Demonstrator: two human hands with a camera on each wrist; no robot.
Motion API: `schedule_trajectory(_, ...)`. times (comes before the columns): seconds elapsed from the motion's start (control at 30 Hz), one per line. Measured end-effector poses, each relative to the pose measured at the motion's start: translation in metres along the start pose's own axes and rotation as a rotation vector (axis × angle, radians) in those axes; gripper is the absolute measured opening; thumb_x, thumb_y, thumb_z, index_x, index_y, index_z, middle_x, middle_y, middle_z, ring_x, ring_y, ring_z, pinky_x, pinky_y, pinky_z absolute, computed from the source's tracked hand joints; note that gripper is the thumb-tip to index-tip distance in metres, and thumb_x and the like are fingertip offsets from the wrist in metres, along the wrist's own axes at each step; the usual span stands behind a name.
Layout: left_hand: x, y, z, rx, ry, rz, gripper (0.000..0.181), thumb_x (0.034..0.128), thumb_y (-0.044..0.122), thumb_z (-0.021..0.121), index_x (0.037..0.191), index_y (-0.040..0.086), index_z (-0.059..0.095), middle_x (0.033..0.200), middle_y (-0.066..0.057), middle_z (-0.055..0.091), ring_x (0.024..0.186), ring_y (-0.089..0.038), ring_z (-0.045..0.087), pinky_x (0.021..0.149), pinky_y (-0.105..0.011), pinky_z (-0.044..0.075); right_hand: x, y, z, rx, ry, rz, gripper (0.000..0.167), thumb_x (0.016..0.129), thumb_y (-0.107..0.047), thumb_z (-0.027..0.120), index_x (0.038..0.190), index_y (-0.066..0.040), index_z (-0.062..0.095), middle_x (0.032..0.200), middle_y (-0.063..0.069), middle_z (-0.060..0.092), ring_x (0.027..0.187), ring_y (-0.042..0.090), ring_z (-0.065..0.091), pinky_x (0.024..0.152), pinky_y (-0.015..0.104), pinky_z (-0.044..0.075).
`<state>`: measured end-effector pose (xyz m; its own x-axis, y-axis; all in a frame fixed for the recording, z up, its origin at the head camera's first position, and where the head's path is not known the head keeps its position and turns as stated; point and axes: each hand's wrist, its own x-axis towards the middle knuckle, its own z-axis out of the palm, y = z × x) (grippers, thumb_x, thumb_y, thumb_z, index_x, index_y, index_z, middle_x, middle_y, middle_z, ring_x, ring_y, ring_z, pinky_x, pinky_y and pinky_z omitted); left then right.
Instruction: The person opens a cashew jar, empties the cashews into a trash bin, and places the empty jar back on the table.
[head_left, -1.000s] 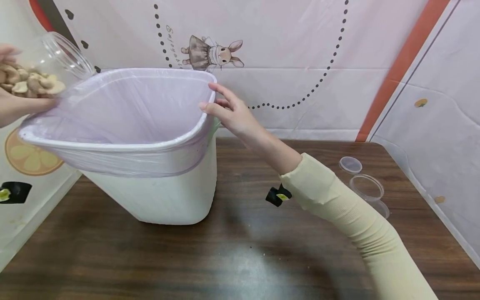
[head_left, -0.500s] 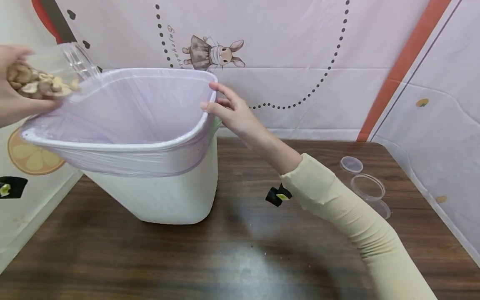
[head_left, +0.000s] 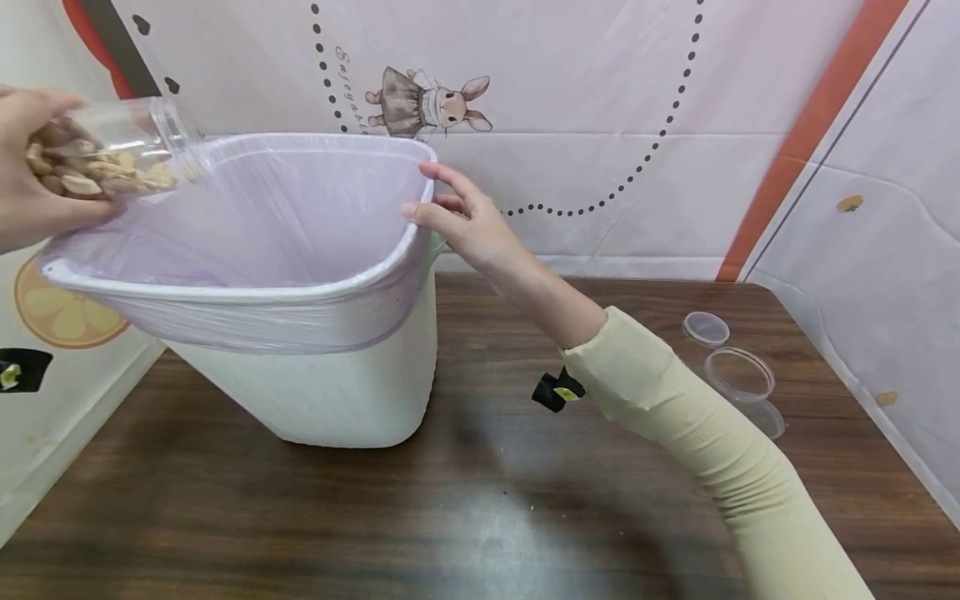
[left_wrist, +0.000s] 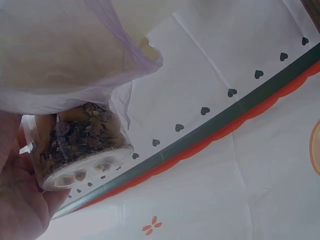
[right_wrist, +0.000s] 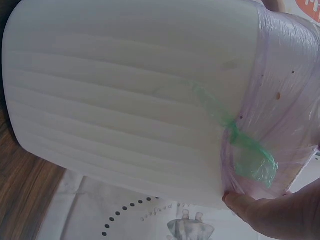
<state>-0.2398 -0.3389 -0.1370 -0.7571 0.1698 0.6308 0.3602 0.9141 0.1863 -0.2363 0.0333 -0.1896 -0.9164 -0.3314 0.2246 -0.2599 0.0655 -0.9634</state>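
Note:
My left hand (head_left: 18,179) grips a clear jar (head_left: 123,125) of cashews (head_left: 105,175) at the left of the head view. The jar lies on its side, its open mouth over the left rim of a white trash can (head_left: 345,396), and some nuts lie near that mouth. In the left wrist view the fingers wrap the jar (left_wrist: 85,142) near its base; the liner partly covers its mouth end. A thin purple liner (head_left: 255,325) is folded over the can's rim. My right hand (head_left: 468,221) holds the rim at the right, thumb and fingers pinching it.
On the brown table (head_left: 480,500) at the right lie a round clear lid (head_left: 706,328) and a clear ring-shaped lid (head_left: 738,374). A green strip (right_wrist: 255,155) hangs on the liner in the right wrist view. A printed cloth (head_left: 585,75) covers the wall behind.
My left hand has brought the jar rightward over the can's rim and tipped its mouth lower. Cashews have slid toward the mouth. The right hand and the can hold still.

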Motion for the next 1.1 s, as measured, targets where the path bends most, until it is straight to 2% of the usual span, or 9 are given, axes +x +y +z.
schedule_trajectory(0.07, 0.001, 0.0, 0.0, -0.006, -0.008, 0.01, 0.084, 0.0538, -0.015, 0.069, 0.131, -0.006, 0.039, 0.101, -0.01, 0.041, 0.112, -0.001, 0.025, 0.106, -0.028, 0.015, 0.0, 0.001, 0.0, -0.006, 0.002, -0.004, 0.06, 0.085, -0.026, 0.059, 0.139, -0.023, 0.035, 0.127, 0.009, 0.049, 0.112, 0.015, 0.05, 0.092, 0.032, 0.042)
schedule_trajectory(0.13, 0.001, 0.001, 0.0, -0.005, -0.013, 0.021, 0.081, 0.0554, -0.013, 0.069, 0.131, -0.007, 0.039, 0.104, -0.021, 0.042, 0.119, -0.017, 0.028, 0.107, -0.034, 0.014, 0.001, 0.001, 0.0, -0.01, 0.003, -0.006, 0.059, 0.085, -0.025, 0.059, 0.139, -0.022, 0.035, 0.127, 0.01, 0.049, 0.112, 0.015, 0.05, 0.092, 0.032, 0.042)
schedule_trajectory(0.2, 0.001, 0.002, 0.0, 0.001, -0.021, 0.037, 0.079, 0.0569, -0.011, 0.068, 0.131, -0.007, 0.039, 0.114, -0.031, 0.04, 0.123, -0.034, 0.026, 0.108, -0.039, 0.012, 0.001, 0.001, 0.0, -0.012, 0.004, -0.01, 0.06, 0.085, -0.025, 0.059, 0.139, -0.022, 0.035, 0.126, 0.01, 0.05, 0.111, 0.015, 0.051, 0.092, 0.032, 0.042)
schedule_trajectory(0.23, 0.001, 0.003, 0.0, 0.003, -0.022, 0.044, 0.079, 0.0563, -0.012, 0.067, 0.13, -0.007, 0.039, 0.117, -0.034, 0.038, 0.124, -0.036, 0.025, 0.107, -0.038, 0.012, 0.001, 0.001, 0.0, -0.012, 0.003, -0.009, 0.06, 0.085, -0.025, 0.059, 0.139, -0.022, 0.035, 0.127, 0.01, 0.05, 0.112, 0.015, 0.05, 0.092, 0.032, 0.042)
schedule_trajectory(0.37, 0.001, 0.012, -0.001, 0.044, -0.04, 0.079, 0.08, 0.054, -0.017, 0.065, 0.129, -0.008, 0.04, 0.122, -0.036, 0.037, 0.123, -0.039, 0.026, 0.107, -0.039, 0.013, 0.001, 0.0, 0.0, -0.013, 0.0, -0.004, 0.06, 0.084, -0.026, 0.059, 0.139, -0.022, 0.035, 0.128, 0.01, 0.049, 0.113, 0.015, 0.05, 0.093, 0.032, 0.042)
schedule_trajectory(0.47, 0.0, 0.019, -0.002, 0.072, -0.038, 0.107, 0.08, 0.051, -0.019, 0.066, 0.127, -0.009, 0.042, 0.118, -0.037, 0.038, 0.119, -0.044, 0.028, 0.107, -0.041, 0.014, 0.001, 0.0, -0.001, -0.02, 0.002, -0.003, 0.06, 0.084, -0.026, 0.059, 0.139, -0.023, 0.035, 0.128, 0.009, 0.048, 0.113, 0.015, 0.049, 0.094, 0.032, 0.041)
schedule_trajectory(0.57, -0.001, 0.024, -0.003, 0.072, -0.024, 0.132, 0.08, 0.049, -0.019, 0.067, 0.124, -0.009, 0.043, 0.117, -0.037, 0.04, 0.116, -0.045, 0.031, 0.106, -0.04, 0.016, 0.0, -0.001, -0.001, -0.028, 0.005, 0.001, 0.06, 0.084, -0.027, 0.06, 0.139, -0.024, 0.035, 0.128, 0.009, 0.048, 0.113, 0.015, 0.049, 0.094, 0.032, 0.041)
schedule_trajectory(0.87, -0.001, 0.029, -0.004, 0.119, 0.027, 0.228, 0.082, 0.0399, -0.016, 0.073, 0.119, -0.005, 0.052, 0.12, -0.033, 0.046, 0.123, -0.044, 0.032, 0.108, -0.044, 0.016, 0.0, -0.002, 0.0, -0.027, 0.009, 0.001, 0.06, 0.084, -0.026, 0.059, 0.139, -0.023, 0.035, 0.128, 0.008, 0.049, 0.113, 0.015, 0.05, 0.093, 0.032, 0.042)
schedule_trajectory(1.1, -0.002, 0.033, -0.004, 0.151, 0.016, 0.196, 0.082, 0.0428, -0.013, 0.074, 0.121, -0.003, 0.051, 0.121, -0.033, 0.045, 0.123, -0.045, 0.032, 0.107, -0.047, 0.017, 0.0, -0.001, 0.0, -0.023, 0.009, 0.004, 0.06, 0.085, -0.026, 0.059, 0.139, -0.023, 0.035, 0.129, 0.008, 0.049, 0.114, 0.015, 0.049, 0.094, 0.033, 0.041)
